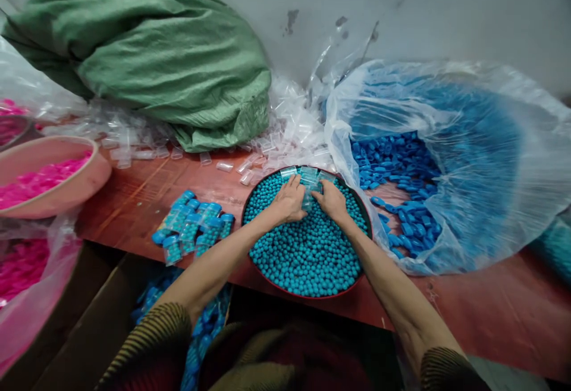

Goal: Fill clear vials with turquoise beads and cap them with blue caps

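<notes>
A round, dark red-rimmed basin [307, 260] full of small turquoise balls stands at the table's front edge. Several clear plastic tubes [308, 174] lie among the balls near its far rim. My left hand [289, 202] reaches in from the left, its fingers bent over the tubes and its thumb pointing right. From the other side, my right hand [332, 200] pinches at a clear tube [307, 199] between the two hands. The fingers partly cover that tube. Left of the basin lie several ball-filled tubes with blue caps [190, 230].
A clear bag [482, 159] of blue caps [408, 224] spreads open at the right. Behind, loose tubes [289, 123] pile up beside a green sack [178, 58]. A pink basin [96, 171] with pink pieces stands left. Below the table edge are more filled tubes [207, 325].
</notes>
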A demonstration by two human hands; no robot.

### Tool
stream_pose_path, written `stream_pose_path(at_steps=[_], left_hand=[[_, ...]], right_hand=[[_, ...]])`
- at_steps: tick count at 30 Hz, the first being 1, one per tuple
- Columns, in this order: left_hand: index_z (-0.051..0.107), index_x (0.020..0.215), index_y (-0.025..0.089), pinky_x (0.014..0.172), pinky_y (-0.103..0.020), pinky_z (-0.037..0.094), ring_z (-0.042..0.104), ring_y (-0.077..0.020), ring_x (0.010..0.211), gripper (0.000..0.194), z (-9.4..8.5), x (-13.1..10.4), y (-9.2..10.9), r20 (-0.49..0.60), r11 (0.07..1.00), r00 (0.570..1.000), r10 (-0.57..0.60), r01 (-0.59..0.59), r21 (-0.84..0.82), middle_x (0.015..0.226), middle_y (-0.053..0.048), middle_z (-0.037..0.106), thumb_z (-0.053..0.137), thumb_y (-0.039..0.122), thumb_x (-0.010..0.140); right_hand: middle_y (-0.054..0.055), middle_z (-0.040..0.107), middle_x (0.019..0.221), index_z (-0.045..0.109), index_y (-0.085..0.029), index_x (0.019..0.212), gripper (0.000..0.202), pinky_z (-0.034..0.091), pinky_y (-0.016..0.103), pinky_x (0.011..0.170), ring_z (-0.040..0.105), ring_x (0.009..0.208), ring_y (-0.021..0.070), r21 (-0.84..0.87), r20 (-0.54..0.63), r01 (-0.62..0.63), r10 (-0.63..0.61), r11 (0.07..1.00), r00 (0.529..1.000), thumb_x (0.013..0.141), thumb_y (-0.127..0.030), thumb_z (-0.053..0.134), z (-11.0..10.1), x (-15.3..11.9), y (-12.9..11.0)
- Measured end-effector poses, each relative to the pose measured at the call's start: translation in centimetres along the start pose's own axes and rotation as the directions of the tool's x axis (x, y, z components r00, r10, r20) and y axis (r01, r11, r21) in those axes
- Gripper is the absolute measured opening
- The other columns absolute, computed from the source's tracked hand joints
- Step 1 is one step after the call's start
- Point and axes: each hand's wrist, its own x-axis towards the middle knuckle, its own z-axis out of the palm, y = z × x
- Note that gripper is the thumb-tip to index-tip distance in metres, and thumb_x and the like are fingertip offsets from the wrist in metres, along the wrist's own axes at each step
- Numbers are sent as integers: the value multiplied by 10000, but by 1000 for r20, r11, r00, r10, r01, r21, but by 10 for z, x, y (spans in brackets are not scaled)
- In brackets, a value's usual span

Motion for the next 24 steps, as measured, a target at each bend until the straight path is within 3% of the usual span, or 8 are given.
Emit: stream_pose_path(at_steps=[3, 6, 8, 11, 13, 19, 24], left_hand=[[478, 1084, 134, 1036, -484, 367, 365, -356, 1300, 508, 0, 13, -6, 58, 999, 997, 49, -50, 9, 1377, -191, 392, 692, 287, 650], [505, 1093, 146, 950, -482, 425, 476, -334, 1146, 444, 7, 7, -7, 44, 997, 997, 71, -72, 28, 1199, -161, 508, 633, 310, 701], [463, 1198, 160, 939, -481, 422, 479, -329, 1123, 537, 12, 0, -5, 29, 997, 997, 72, -73, 28, 1186, -144, 510, 623, 321, 712], [249, 1391, 172, 962, -465, 401, 461, -326, 1159, 795, 16, -5, -2, 26, 1000, 999, 28, -28, -6, 1274, -144, 464, 630, 298, 704], [188, 1415, 147, 964, -454, 401, 451, -328, 1176, 862, 17, -6, -1, 33, 1000, 999, 3, -2, -28, 1301, -163, 441, 640, 274, 692], [427, 1208, 134, 974, -473, 401, 438, -314, 1176, 525, 25, -12, -1, -45, 997, 997, 67, -69, -41, 1242, -165, 465, 601, 250, 726], [419, 1180, 122, 1067, -481, 329, 336, -342, 1306, 622, 33, -10, -7, -87, 982, 995, 52, -67, -175, 1354, -188, 382, 675, 218, 622]], right_hand=[[115, 621, 1040, 529, -156, 1076, 325, 462, 344, 782, 602, 938, 241, 40, -7, -12, 12, 999, 1000, 793, -305, 588, 3, 2, 6], [100, 623, 971, 525, -150, 1021, 308, 457, 333, 746, 597, 856, 226, 112, -16, 29, -27, 993, 1000, 747, -261, 612, 4, 1, 11], [74, 626, 891, 530, -148, 994, 269, 454, 325, 720, 586, 783, 208, 209, -18, 98, -96, 973, 995, 741, -222, 585, 3, -1, 13], [44, 625, 854, 559, -165, 931, 197, 446, 307, 746, 570, 769, 180, 307, -29, 207, -208, 929, 978, 735, -165, 540, 1, -6, 15], [26, 628, 844, 577, -179, 892, 165, 441, 298, 777, 564, 780, 166, 328, -26, 243, -248, 913, 968, 736, -152, 534, -2, -8, 16], [18, 638, 815, 615, -180, 864, 153, 453, 307, 785, 564, 778, 166, 373, -5, 298, -319, 879, 948, 731, -140, 551, -4, -7, 16], [40, 668, 877, 646, -167, 895, 191, 463, 333, 830, 596, 847, 180, 451, -11, 287, -316, 845, 949, 728, -134, 560, 3, -7, 14]])
